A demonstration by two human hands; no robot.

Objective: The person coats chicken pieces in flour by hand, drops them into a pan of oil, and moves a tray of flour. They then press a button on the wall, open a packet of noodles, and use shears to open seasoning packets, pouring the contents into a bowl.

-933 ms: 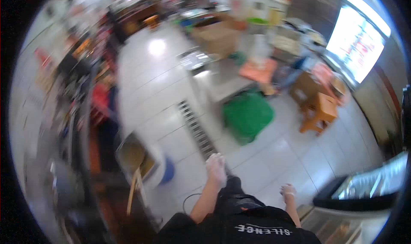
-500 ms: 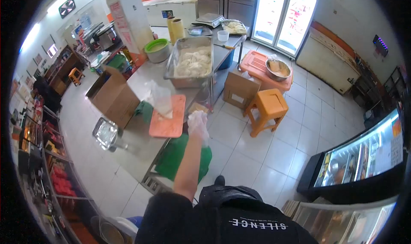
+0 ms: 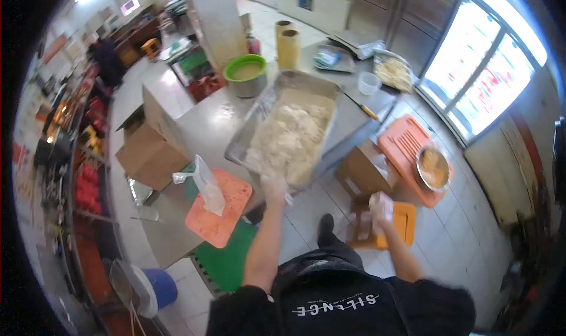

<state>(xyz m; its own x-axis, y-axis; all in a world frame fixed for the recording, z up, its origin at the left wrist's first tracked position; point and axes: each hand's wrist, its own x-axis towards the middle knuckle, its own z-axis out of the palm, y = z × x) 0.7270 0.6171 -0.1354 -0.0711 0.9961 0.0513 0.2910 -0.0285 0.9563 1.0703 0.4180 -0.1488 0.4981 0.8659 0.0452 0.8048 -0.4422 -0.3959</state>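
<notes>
On the steel desk (image 3: pixel 203 120): rectangular metal tray (image 3: pixel 250 129) of pale, lumpy, floury mass (image 3: pixel 292 129)
At the tray's near rim: left hand (image 3: pixel 274 191), blurred, in thin plastic; cannot tell whether gripping
Near the smooth orange stool (image 3: pixel 404 224): right hand (image 3: pixel 381 206), gloved; cannot tell whether holding anything

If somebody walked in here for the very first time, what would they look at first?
Probably the big metal tray of lumpy, whitish stuff in the middle, on the metal table, with the left hand at its near end. Next might come the glowing glass-doored fridge at the upper right, then the orange stool, lower right, which the right hand partly covers.
</notes>
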